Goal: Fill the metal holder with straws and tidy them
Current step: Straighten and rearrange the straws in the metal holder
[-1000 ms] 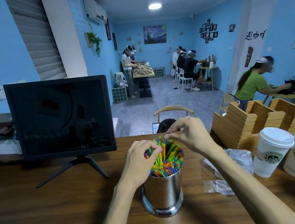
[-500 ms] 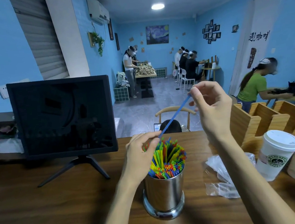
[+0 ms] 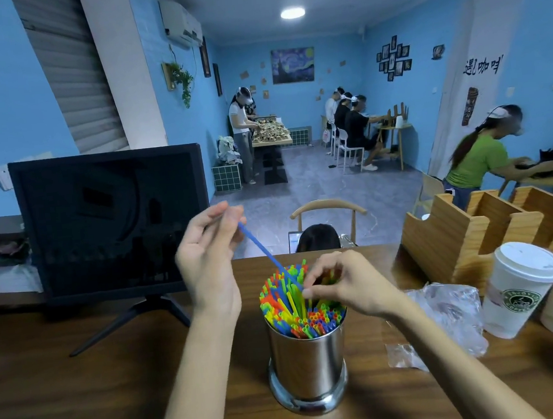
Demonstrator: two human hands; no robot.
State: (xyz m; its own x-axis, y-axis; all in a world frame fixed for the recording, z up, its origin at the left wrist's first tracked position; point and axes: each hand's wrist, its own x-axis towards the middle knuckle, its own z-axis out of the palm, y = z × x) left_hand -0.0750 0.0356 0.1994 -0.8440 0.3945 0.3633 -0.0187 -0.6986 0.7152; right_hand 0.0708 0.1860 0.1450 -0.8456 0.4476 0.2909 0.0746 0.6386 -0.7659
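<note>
A shiny metal holder point(image 3: 307, 363) stands on the wooden table point(image 3: 84, 393), packed with colourful straws point(image 3: 297, 307). A single blue straw point(image 3: 260, 247) slants up and to the left out of the bundle. My left hand point(image 3: 211, 258) is raised above and left of the holder and pinches the blue straw's upper end. My right hand point(image 3: 345, 283) hovers over the holder's right side, with its curled fingertips pinching the blue straw's lower end among the other straws.
A dark monitor point(image 3: 112, 220) on a stand sits at the left. To the right of the holder lie a crumpled plastic bag point(image 3: 445, 315), two lidded paper cups point(image 3: 519, 291) and a wooden organiser point(image 3: 477, 228). Several people work in the room behind.
The blue straw's upper end has passed from my right hand to my left, which rose up and left. My right hand dropped to the straw tops, and the straw now slants left.
</note>
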